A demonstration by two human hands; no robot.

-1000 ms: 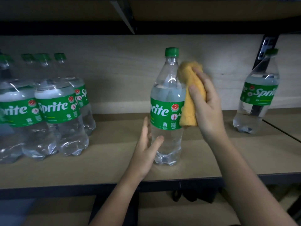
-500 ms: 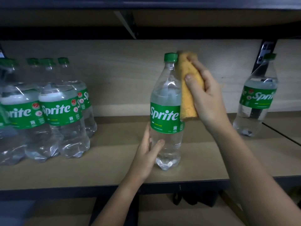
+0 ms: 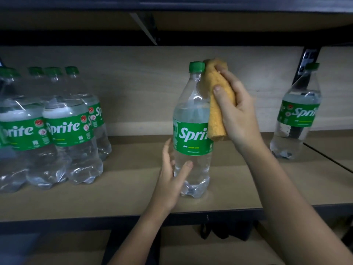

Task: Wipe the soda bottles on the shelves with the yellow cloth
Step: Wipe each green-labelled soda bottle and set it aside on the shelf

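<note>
The right hand (image 3: 236, 115) has the yellow cloth (image 3: 215, 104) in its grip, pressed to the neck and shoulder of the middle bottle (image 3: 193, 131) (upright on the shelf (image 3: 124, 192)). The left hand (image 3: 172, 180) grasps its lower body, thumb across the front

The middle bottle (image 3: 193, 131) stands upright near the front of the shelf board (image 3: 133, 196), with bare board open at its 9 o'clock as far as the wrapped pack of bottles (image 3: 51, 129) and at its 3 o'clock as far as the lone bottle (image 3: 298, 115). Its 7 o'clock side is taken by the left hand (image 3: 172, 178), its 2 o'clock side by the right hand (image 3: 236, 111) pressing the yellow cloth (image 3: 215, 100) against it. At 12 o'clock the upper shelf (image 3: 229, 20) and its slanted bracket (image 3: 147, 29) cap the room above the cap (image 3: 197, 66).
</note>
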